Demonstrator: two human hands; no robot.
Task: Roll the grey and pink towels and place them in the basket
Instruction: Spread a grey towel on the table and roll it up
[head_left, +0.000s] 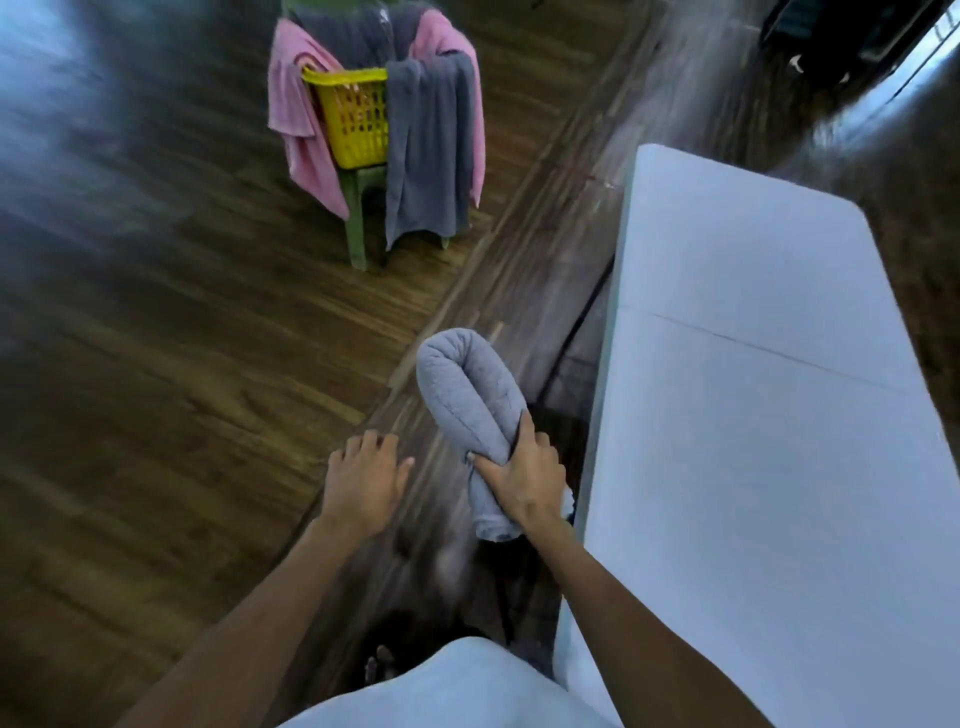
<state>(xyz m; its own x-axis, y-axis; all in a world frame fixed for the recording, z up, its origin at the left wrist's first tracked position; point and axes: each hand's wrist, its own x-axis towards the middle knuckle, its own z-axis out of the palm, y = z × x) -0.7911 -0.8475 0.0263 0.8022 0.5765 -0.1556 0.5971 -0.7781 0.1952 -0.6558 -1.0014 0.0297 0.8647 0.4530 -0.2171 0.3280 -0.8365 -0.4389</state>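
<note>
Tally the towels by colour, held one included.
Grey: 3, a rolled one gripped in the right hand, one hanging at the basket's front, one draped behind.
Pink: 2, one left, one right.
Total: 5.

Single head-worn wide-angle view, looking forward and steeply down from above the torso. Close on the left hand (363, 486) and right hand (524, 480) at lower centre. White table (753, 364) along the right edge; yellow basket (356, 117) well off at upper frame. Edges bowed, floor (156, 338) blurred. No second view to compare.
</note>
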